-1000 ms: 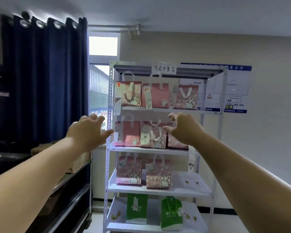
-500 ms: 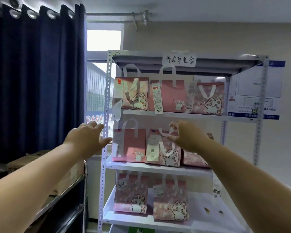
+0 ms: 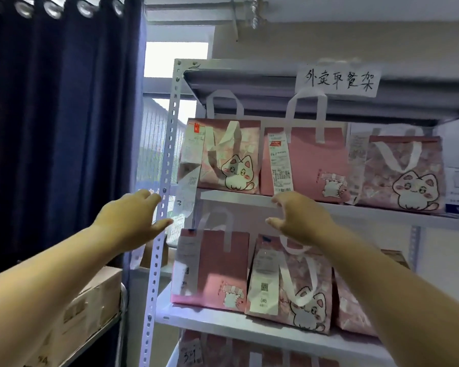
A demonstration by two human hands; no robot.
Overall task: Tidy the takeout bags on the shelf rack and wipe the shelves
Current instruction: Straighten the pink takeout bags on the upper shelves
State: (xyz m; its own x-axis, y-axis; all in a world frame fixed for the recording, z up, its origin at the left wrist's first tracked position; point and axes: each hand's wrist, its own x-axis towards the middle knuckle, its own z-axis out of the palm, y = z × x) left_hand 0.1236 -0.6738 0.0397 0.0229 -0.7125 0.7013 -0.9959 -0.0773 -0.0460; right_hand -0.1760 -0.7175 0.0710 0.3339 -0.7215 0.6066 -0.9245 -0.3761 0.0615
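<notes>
Left hand [image 3: 133, 221] and right hand [image 3: 300, 221] are hovering empty, fingers spread; gripping the left cat bag [image 3: 223, 154] by both sides looks safest.

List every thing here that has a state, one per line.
Left hand: open, holding nothing.
Right hand: open, holding nothing, near the upper shelf's edge.
Plain pink bag on the upper shelf: upright, handles standing up.
Cat bag on the shelf below: standing, handle flopped down its front.
Curtain: drawn across.
</notes>
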